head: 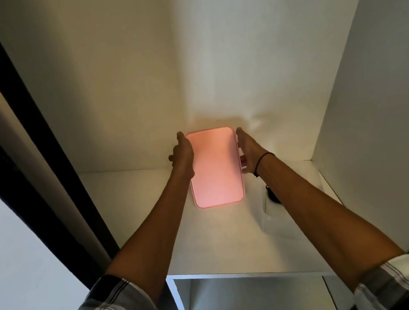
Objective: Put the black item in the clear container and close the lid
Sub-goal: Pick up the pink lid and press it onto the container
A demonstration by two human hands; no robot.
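A pink rectangular lid (215, 166) with rounded corners faces up over the white shelf (138, 216). My left hand (181, 155) grips its left edge and my right hand (248, 148) grips its right edge, thumb below the rim. What lies beneath the lid is hidden. A small black item (271, 194) lies on the shelf to the right, partly hidden by my right forearm. A faint clear shape (267, 210) shows around it; I cannot tell whether the black item is inside it.
The shelf sits in a white closet recess with a back wall (185, 65) and a right side wall (375, 104). A dark door frame (14, 155) runs along the left. Below the shelf's front edge are smaller white compartments (245, 301).
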